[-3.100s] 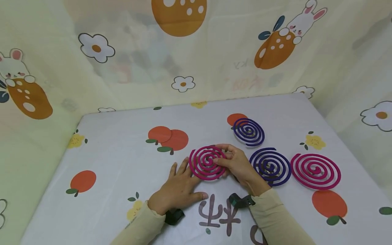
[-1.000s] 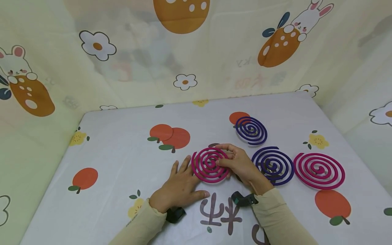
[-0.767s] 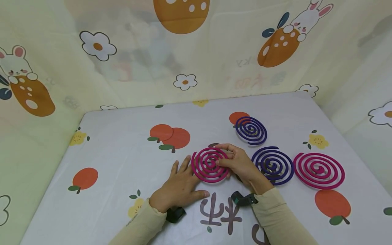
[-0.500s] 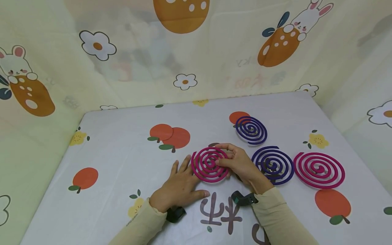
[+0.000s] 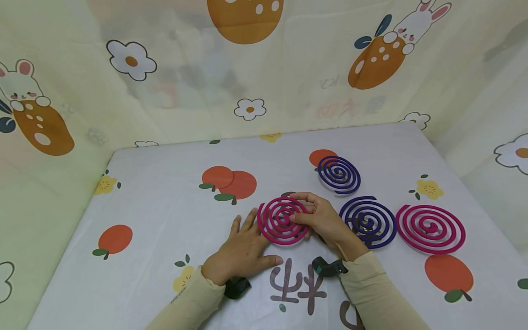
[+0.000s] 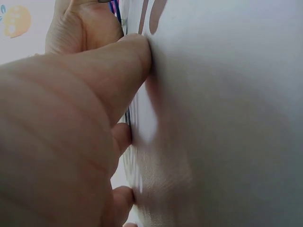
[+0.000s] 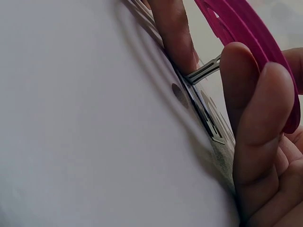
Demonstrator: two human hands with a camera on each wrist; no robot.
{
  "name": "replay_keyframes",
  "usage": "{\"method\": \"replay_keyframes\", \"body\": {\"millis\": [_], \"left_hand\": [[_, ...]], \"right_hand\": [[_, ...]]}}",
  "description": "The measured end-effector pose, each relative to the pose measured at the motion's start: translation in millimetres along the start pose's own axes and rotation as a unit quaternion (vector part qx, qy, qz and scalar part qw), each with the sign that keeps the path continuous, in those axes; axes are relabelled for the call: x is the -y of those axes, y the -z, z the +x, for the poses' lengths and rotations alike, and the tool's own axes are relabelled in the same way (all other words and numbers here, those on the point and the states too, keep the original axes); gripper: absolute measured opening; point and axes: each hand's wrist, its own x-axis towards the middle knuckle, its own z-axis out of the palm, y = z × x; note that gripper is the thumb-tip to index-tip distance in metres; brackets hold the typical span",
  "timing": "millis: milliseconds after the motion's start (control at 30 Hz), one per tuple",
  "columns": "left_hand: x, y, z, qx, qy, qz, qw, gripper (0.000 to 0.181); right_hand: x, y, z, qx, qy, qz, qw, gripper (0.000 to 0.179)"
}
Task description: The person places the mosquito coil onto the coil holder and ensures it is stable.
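My right hand (image 5: 326,224) pinches a pink mosquito coil (image 5: 274,233), thumb on top near its centre and fingers beneath. In the right wrist view the coil (image 7: 255,38) is tilted above a thin metal coil stand (image 7: 206,71). The stand's upright reaches towards the coil; whether they touch is hidden behind fingers. My left hand (image 5: 241,254) lies spread on the table, its fingertips partly under the coil's left edge. A fingertip (image 7: 177,42) touches the stand's flat base. In the left wrist view the left thumb (image 6: 128,61) rests against the tabletop.
Right of my hands lie a dark blue coil (image 5: 387,229) with metal showing beneath and another pink coil (image 5: 453,233). A second blue coil (image 5: 350,183) sits farther back, tilted. The white patterned tablecloth (image 5: 156,197) meets a printed curtain (image 5: 185,114) behind.
The head view has shifted slightly since the oldest frame. Both hands keep their places, and the pink coil stays in the right hand's pinch.
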Motion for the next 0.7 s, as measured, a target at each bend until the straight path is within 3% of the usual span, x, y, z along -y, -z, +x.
{"method": "replay_keyframes", "body": {"millis": [700], "left_hand": [[-0.3,1.3,-0.3,-0.002,-0.003,0.004,1.0000,0.080]], "right_hand": [[-1.4,-1.3,1.3,-0.010,0.006,0.008,0.9999,0.058]]}}
